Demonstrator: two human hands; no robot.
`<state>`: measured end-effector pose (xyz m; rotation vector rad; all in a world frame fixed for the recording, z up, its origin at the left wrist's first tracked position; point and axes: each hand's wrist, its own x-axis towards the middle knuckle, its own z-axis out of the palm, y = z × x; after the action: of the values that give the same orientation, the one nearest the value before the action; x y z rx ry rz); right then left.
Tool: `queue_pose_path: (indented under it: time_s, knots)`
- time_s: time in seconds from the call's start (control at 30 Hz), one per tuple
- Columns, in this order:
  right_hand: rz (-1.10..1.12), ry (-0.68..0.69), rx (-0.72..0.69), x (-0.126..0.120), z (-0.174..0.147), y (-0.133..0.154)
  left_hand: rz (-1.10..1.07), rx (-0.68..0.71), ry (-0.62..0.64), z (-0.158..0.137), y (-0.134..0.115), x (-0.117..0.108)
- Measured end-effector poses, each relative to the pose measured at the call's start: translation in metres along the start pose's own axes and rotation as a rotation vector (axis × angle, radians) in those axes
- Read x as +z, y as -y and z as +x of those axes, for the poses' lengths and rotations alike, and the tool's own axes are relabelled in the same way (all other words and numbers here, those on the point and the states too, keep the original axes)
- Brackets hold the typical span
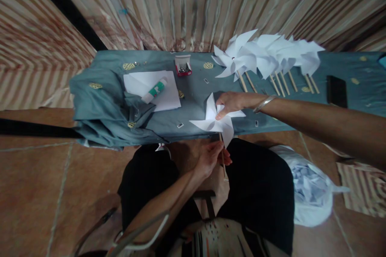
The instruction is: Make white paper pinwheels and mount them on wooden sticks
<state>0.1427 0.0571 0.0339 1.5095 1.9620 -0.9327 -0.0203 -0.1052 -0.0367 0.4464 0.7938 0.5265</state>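
Observation:
A white paper pinwheel (224, 128) on a thin wooden stick (223, 164) is between my hands at the near edge of the cloth-covered table. My left hand (211, 157) is closed around the stick, below the paper blades. My right hand (230, 103), with a silver bangle at the wrist, grips the pinwheel near its centre from above; its fingertips are partly hidden by the paper. Behind it, several finished-looking pinwheels (241, 55) lie in an overlapping row, their sticks pointing toward me.
On the blue-grey table cloth (196, 92) are a stack of white paper (169, 98), a green and white glue stick (155, 89) on top, and a small red box (183, 66) of metal pins. A dark phone (337, 91) lies right. A bag of paper scraps (310, 186) stands on the floor.

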Motion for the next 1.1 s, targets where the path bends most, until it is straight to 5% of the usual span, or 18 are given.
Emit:
queue_pose_path:
  time_s: [1.1]
  knots:
    - [-0.016, 0.010, -0.069, -0.006, -0.007, 0.001, -0.004, -0.002, -0.053, -0.002, -0.008, -0.008]
